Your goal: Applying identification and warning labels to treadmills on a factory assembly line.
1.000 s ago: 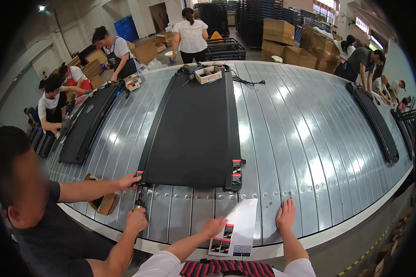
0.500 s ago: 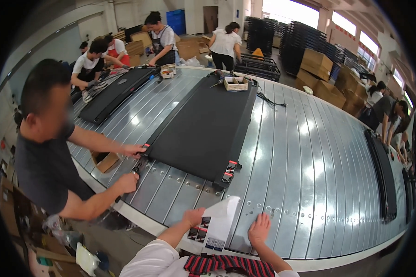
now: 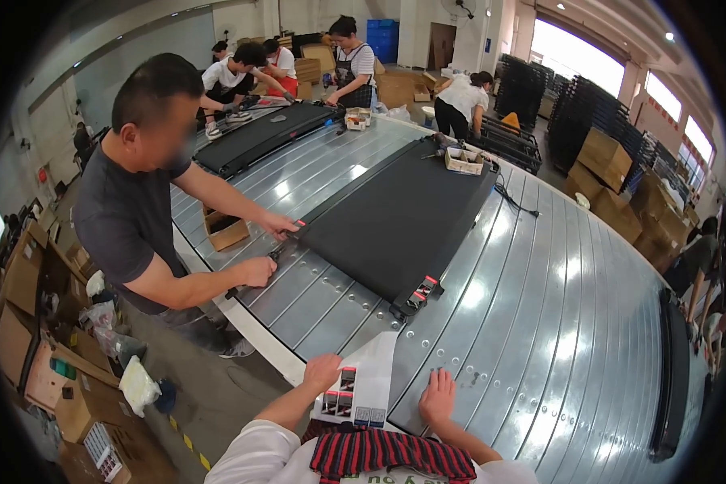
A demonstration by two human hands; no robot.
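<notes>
Watching remotely, I see the left hand (image 3: pixel 323 373) pinching the sticker sheet (image 3: pixel 369 373) this side of the black deck (image 3: pixel 395 226), its long axis seemingly, given the curl, pointing deckward; the right hand (image 3: pixel 438 398) lies flat, apart from it.

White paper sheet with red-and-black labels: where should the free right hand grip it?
Probably pinch the white paper sheet by its bare upper right edge, from the right: the left hand holds the opposite edge, the labels sit lower, and the right hand rests on that side.
</notes>
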